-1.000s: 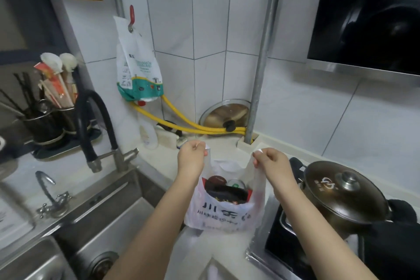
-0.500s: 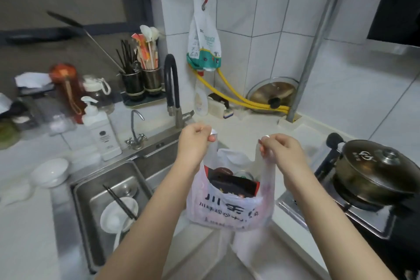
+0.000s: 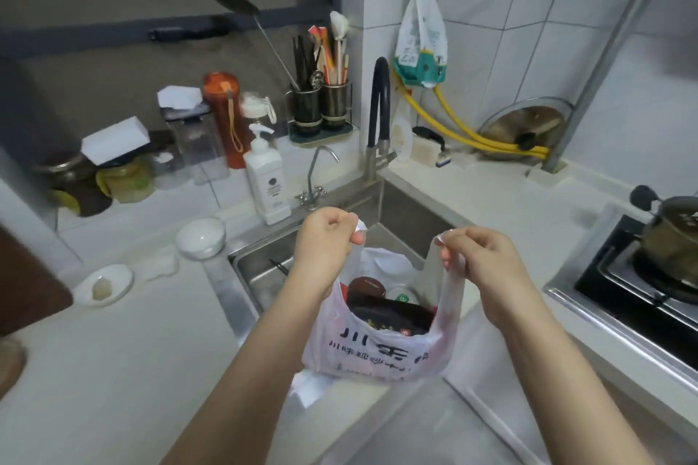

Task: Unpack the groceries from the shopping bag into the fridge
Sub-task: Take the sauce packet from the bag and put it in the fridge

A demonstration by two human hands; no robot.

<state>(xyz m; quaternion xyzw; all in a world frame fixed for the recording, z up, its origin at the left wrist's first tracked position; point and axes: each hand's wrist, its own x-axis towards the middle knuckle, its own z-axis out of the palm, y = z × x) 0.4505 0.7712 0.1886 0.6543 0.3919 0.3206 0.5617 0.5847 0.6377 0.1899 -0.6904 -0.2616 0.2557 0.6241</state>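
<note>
Shopping bag [image 3: 377, 343] in both hands

We see thin, translucent plastic — the shopping bag [image 3: 377, 347] — above a brushed steel sink [image 3: 260, 276], beside a matt pale counter [image 3: 124, 370] and glossy wall tiles [image 3: 528, 23].
</note>
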